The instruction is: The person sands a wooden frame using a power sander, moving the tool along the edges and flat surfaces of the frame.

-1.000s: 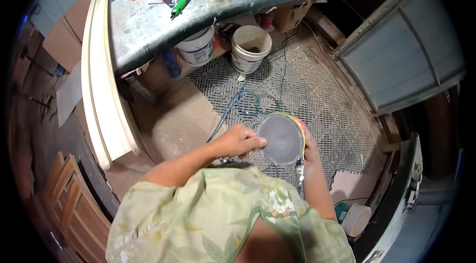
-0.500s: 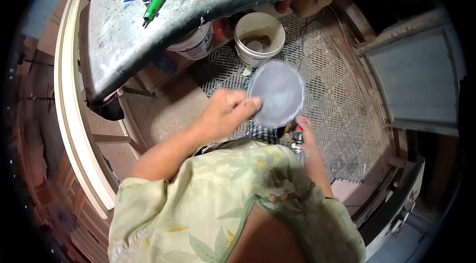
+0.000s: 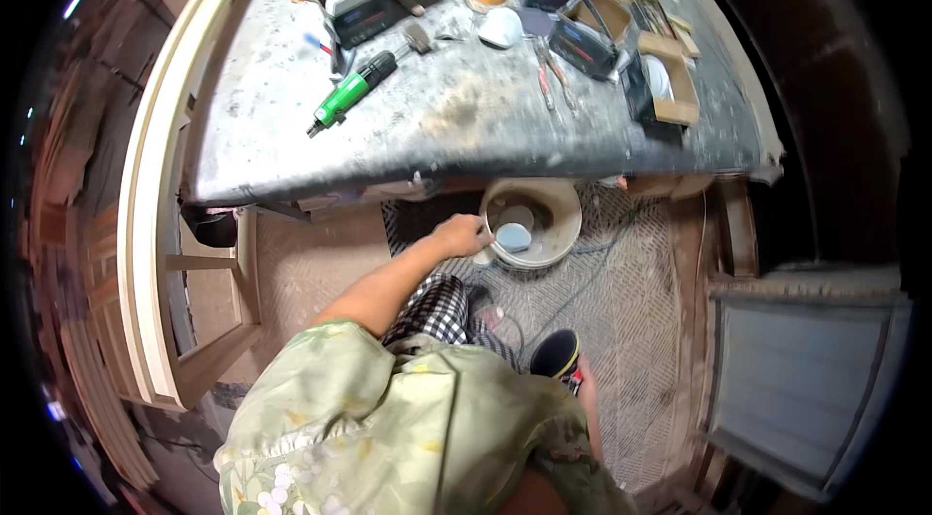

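Note:
My left hand (image 3: 464, 235) reaches out over the near left rim of a whitish bucket (image 3: 564, 248), its fingers loosely apart and somewhat blurred, with no object visible in them. Inside the bucket, just beyond the fingertips, is a light blue sanding disc (image 3: 514, 237); a paler round piece (image 3: 515, 215) lies behind it. Low by my right side, my right hand (image 3: 587, 387) grips a sander (image 3: 555, 354) whose round dark pad is bare and tilted upward. Most of the sander's body and the right-hand fingers are hidden behind the pad and my shirt.
A worn, dusty workbench (image 3: 456, 117) spans the far side. On it lie a green power tool (image 3: 351, 91), pliers (image 3: 555, 78) and several opened boxes of discs (image 3: 660, 78). Pale wooden frame pieces (image 3: 160, 185) stand at left. A hose (image 3: 553, 299) crosses the patterned floor mat.
The grey-blue disc has left the sander and my left hand and is now in the bucket. My left hand moved forward to the rim; the right lowered with the sander. The view tilted up.

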`<state>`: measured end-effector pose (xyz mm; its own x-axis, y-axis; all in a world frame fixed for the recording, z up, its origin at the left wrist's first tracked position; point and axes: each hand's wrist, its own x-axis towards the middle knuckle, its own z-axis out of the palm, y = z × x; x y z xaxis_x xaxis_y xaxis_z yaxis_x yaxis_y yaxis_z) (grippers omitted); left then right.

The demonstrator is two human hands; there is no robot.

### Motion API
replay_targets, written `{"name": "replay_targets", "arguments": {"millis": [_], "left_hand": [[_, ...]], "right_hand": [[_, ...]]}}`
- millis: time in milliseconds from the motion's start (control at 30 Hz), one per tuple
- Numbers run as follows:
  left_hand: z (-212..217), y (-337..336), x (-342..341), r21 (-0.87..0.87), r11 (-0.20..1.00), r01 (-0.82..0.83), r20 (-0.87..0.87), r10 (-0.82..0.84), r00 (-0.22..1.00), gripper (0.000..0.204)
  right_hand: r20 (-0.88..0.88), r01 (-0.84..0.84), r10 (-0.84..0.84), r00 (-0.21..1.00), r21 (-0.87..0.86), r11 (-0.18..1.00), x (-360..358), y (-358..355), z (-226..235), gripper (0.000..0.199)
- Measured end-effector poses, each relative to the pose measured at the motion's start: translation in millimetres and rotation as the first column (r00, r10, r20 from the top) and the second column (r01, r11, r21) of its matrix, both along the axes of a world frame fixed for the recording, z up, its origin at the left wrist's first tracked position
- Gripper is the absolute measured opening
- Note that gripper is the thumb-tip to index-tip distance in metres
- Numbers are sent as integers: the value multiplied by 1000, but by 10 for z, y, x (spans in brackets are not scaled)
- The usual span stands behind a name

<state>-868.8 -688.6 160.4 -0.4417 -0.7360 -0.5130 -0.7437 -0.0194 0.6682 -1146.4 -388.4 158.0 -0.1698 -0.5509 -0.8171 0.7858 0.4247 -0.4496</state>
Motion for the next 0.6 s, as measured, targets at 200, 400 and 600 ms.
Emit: {"name": "replay_targets", "arguments": {"millis": [200, 400, 600], "left_hand": [[1092, -1599, 1582, -633, 490, -600, -418, 436, 797, 25], [1301, -3451, 2848, -821, 437, -367, -65, 567, 821, 33], [990, -4494, 2631, -466, 817, 340, 567, -20, 824, 48]], "right_hand": [[-122, -156, 162, 979, 53, 986, 98, -845, 19, 32], [-54, -54, 47, 997, -136, 989, 913, -1766, 589, 38], [-359, -325, 251, 899, -161, 932, 1418, -2441, 769, 39]]}}
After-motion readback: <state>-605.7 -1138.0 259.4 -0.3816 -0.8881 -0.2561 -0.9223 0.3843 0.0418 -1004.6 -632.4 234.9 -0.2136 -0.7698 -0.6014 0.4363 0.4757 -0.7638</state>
